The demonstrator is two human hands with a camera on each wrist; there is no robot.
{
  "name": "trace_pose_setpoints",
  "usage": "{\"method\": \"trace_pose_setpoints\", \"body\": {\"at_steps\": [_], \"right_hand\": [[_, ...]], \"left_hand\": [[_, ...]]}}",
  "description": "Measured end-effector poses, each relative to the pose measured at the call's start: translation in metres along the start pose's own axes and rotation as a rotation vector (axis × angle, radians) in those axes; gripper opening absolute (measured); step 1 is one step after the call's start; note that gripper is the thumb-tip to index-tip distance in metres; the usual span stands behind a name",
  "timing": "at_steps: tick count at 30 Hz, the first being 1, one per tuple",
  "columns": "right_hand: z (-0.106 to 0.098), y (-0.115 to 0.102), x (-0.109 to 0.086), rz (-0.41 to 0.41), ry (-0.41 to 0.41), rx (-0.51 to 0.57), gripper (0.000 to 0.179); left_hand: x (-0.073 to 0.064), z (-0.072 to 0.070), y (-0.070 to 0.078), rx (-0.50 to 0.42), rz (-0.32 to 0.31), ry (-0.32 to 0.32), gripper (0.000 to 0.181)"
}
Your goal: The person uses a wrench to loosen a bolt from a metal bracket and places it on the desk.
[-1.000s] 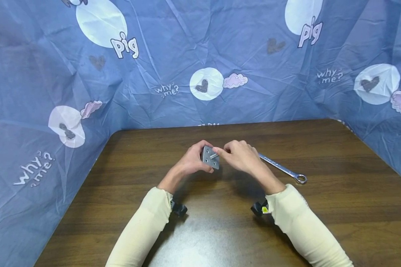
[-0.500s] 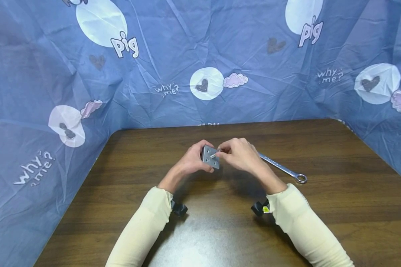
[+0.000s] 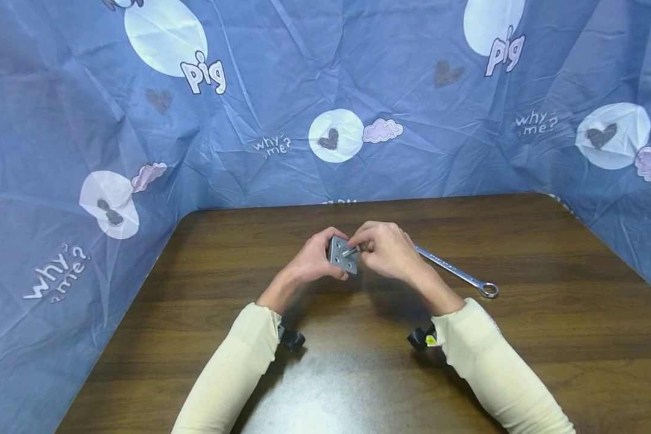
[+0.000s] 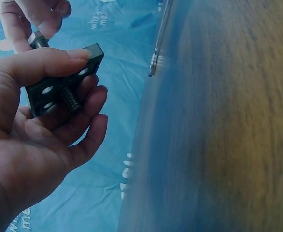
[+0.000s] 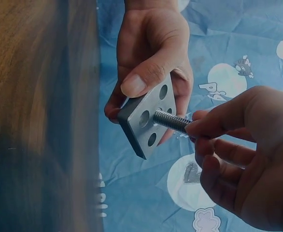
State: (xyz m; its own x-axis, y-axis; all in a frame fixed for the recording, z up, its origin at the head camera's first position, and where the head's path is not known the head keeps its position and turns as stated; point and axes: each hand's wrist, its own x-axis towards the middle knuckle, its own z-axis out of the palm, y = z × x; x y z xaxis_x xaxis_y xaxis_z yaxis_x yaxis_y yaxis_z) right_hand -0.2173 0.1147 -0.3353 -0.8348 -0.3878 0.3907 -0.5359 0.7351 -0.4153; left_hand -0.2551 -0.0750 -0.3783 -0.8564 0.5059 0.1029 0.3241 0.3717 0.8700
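My left hand (image 3: 309, 262) grips a square grey metal plate (image 5: 152, 102) by its edges, thumb on one side and fingers on the other. Several round holes pierce the plate. Through its middle runs a threaded bolt (image 5: 173, 121), whose tip pokes out on the palm side in the left wrist view. My right hand (image 3: 387, 250) pinches the bolt at its head end between thumb and fingers. The hex head (image 4: 36, 39) shows beside those fingertips in the left wrist view, but the fingers cover it in the right wrist view. Both hands are raised above the table.
A chrome combination wrench (image 3: 456, 271) lies on the brown wooden table (image 3: 521, 355), to the right of the right hand, which hides its far end. Blue printed cloth (image 3: 282, 175) hangs behind the table and at both sides.
The right hand's fingers have shifted their hold on the bolt, and the hand has rolled slightly up. The left hand and the plate stay almost where they were.
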Motion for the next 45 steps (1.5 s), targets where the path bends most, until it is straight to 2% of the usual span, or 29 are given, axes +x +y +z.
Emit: {"method": "trace_pose_setpoints", "body": {"at_steps": [3,7,18,22,28,34,45], "right_hand": [[0.0002,0.0008,0.0000,-0.016,0.003,-0.003,0.030],[-0.0011,0.0014,-0.0003,0.012,-0.018,0.000,0.024],[-0.0035,0.0037,0.0009,0.235,-0.060,-0.072,0.038],[-0.0041,0.0038,0.0008,0.266,-0.085,-0.083,0.043],[-0.0036,0.0032,0.0012,0.230,-0.090,-0.063,0.036],[-0.0028,0.0033,0.0015,0.125,-0.059,-0.044,0.020],[-0.0029,0.0018,0.0003,0.027,-0.015,-0.037,0.021]], "left_hand": [[0.0003,0.0002,0.0001,0.001,0.000,-0.001,0.069],[0.0008,0.0007,-0.0001,-0.001,0.000,0.000,0.068],[-0.0005,-0.0001,0.0008,0.017,-0.006,0.006,0.069],[0.0001,0.0000,0.0004,0.022,-0.010,0.010,0.069],[0.0007,0.0004,-0.0004,0.022,0.000,0.009,0.068],[0.0001,0.0004,-0.0006,0.014,-0.003,0.010,0.067],[0.0005,-0.0002,-0.0014,-0.005,-0.004,-0.002,0.069]]}}
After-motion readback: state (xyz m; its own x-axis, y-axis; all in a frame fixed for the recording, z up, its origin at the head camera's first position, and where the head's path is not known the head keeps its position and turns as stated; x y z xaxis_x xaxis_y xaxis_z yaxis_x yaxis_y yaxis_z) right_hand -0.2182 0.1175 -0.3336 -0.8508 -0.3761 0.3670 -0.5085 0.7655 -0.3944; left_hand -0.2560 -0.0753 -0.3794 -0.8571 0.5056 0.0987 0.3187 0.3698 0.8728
